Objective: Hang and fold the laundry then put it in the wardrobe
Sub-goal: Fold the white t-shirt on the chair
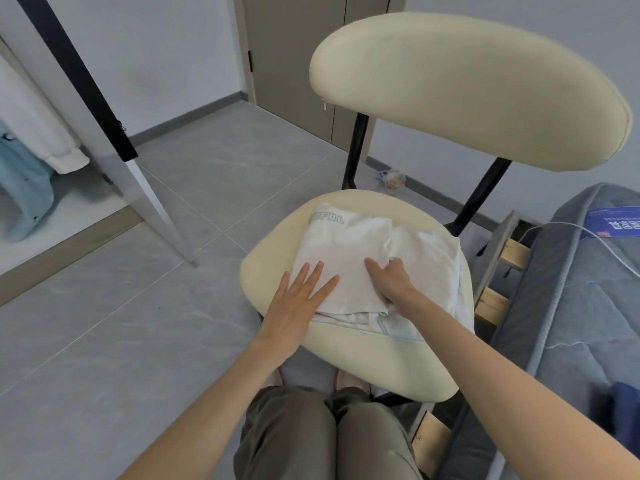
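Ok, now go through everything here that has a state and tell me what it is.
Cream padded chair: upright, bearing laundry on its seat.
Folded white cloth garment: folded, lying on the seat.
Left hand: flat, pressing the garment's left edge.
Right hand: fingers curled, gripping a fold.
Silver wardrobe door: open.
Light blue garment: hanging up.
Grey-brown door at the back: shut.

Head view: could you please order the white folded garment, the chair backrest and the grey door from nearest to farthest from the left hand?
1. the white folded garment, on the chair seat, touched by the left hand.
2. the chair backrest, up behind the seat, to the right.
3. the grey door, at the far wall.
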`<state>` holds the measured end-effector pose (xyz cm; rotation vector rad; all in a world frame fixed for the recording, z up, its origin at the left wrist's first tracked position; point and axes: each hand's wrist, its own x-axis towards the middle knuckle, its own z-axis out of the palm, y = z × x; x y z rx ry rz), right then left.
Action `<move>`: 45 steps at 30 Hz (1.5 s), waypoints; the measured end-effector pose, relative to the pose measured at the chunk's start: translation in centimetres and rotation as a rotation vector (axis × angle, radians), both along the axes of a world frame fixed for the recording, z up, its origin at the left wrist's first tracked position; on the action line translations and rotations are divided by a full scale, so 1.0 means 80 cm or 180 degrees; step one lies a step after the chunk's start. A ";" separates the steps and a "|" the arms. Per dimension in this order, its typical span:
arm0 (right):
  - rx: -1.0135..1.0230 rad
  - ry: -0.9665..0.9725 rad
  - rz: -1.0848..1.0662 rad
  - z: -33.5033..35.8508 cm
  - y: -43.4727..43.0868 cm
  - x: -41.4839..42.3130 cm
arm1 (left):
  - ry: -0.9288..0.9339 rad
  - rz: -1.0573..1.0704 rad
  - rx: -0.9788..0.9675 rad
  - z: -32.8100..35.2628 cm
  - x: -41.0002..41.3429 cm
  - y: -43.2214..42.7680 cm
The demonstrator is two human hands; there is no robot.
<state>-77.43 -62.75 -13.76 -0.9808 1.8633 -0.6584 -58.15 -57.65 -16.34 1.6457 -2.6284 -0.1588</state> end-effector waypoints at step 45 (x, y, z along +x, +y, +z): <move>-0.1490 0.0157 0.0156 0.045 0.030 0.003 | 0.3916 0.1991 0.1614 0.157 0.013 -0.069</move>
